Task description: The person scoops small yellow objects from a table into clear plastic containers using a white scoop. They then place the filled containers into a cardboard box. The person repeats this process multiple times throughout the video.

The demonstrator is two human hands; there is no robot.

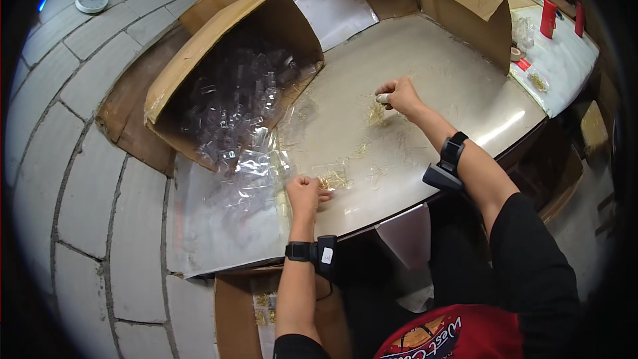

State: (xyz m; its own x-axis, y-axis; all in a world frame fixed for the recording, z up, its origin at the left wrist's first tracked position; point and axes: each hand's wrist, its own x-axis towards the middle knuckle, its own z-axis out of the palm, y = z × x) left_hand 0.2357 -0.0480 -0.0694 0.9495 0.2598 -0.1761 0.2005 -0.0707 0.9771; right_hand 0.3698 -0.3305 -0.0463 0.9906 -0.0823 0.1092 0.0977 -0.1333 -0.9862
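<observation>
My left hand [306, 193] rests near the front edge of a shiny metal table [458, 86], its fingers closed on a small clear bag with gold-coloured pieces [332, 178]. Farther back, my right hand [397, 96] has its fingers pinched together over a small heap of gold-coloured pieces [376, 114]; whether it holds any of them is unclear. More small gold bits [362, 151] and clear bags lie between the two hands. Both wrists carry black strapped devices.
A large open cardboard box [199, 53] lies on its side at the left, spilling clear plastic bags [239, 106] onto the table. Another open carton [458, 0] stands at the back. A box with gold items [262, 306] sits below the table edge. Red items lie far right.
</observation>
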